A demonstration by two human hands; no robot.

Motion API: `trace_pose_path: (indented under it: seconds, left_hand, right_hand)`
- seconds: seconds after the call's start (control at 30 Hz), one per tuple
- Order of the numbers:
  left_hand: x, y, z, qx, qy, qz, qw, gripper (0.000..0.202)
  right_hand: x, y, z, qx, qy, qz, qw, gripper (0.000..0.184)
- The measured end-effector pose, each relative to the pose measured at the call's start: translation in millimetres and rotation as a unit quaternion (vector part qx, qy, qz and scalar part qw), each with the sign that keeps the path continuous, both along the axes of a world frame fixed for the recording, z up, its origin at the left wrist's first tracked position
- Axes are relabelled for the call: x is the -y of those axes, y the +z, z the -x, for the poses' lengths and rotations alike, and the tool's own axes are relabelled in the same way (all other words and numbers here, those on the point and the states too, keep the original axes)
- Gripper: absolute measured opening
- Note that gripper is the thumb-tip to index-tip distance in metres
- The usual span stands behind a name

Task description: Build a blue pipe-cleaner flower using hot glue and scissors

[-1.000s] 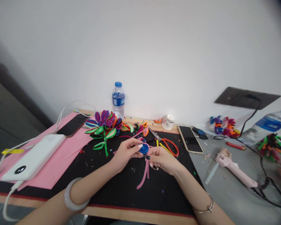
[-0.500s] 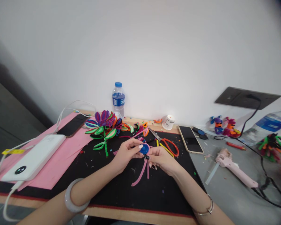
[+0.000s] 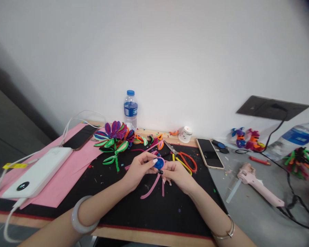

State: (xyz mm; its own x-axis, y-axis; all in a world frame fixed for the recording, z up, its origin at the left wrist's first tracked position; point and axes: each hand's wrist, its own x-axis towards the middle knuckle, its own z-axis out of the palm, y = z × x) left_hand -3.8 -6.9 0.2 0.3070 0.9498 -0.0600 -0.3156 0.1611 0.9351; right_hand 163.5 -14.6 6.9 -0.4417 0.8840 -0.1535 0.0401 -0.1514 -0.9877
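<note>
Between finger and thumb, my left hand (image 3: 143, 165) grips a blue bottle cap (image 3: 158, 163) from its left side. Around the cap's rim runs a pink pipe cleaner (image 3: 151, 190), its loose end hanging down over the mat. My right hand (image 3: 177, 174) pinches the pipe cleaner at the cap's lower right; its fingertips are close against the cap. Scissors (image 3: 187, 161) with orange handles lie just behind my right hand, beside yellow pipe cleaners (image 3: 183, 165). More pink pipe cleaners (image 3: 146, 151) lie behind my left hand.
Pipe-cleaner flowers (image 3: 115, 137) and a water bottle (image 3: 130, 109) stand at the back. A white power bank (image 3: 38, 171) rests on pink paper (image 3: 84, 157) at left. To the right are a phone (image 3: 210, 153), a pink glue gun (image 3: 260, 188), cords and another bottle (image 3: 296, 139).
The pink strip's hanging end has swung slightly left and up. My right fingers have shifted a little left, closer along the cap; my left hand is nearly unchanged.
</note>
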Motion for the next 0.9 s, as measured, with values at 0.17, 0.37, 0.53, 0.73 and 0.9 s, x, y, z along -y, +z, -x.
trace_pose_path:
  seconds: [0.17,0.37,0.53,0.73,0.9]
  left_hand:
    - [-0.8,-2.5,0.0,-0.005,0.005,-0.003,1.0,0.021]
    - [-1.9,-4.1,-0.5,0.001,0.009,0.005,1.0,0.022]
    - [-3.0,-5.6,-1.4,0.011,0.005,0.018,1.0,0.021]
    - [-2.4,-5.8,-1.7,0.016,0.008,0.006,1.0,0.021]
    - [-2.0,-6.4,-2.0,0.01,0.016,-0.006,1.0,0.021]
  right_hand:
    - [-0.5,-1.5,0.7,0.016,-0.009,-0.023,1.0,0.022]
    - [-0.6,-5.1,1.5,0.046,-0.039,-0.055,0.997,0.016]
    - [0.1,-6.2,2.8,0.06,-0.063,-0.076,0.993,0.017]
    - [2.2,-4.2,5.7,0.077,-0.082,-0.088,0.99,0.017]
    - [4.8,-4.2,8.4,0.095,-0.106,-0.135,0.981,0.016]
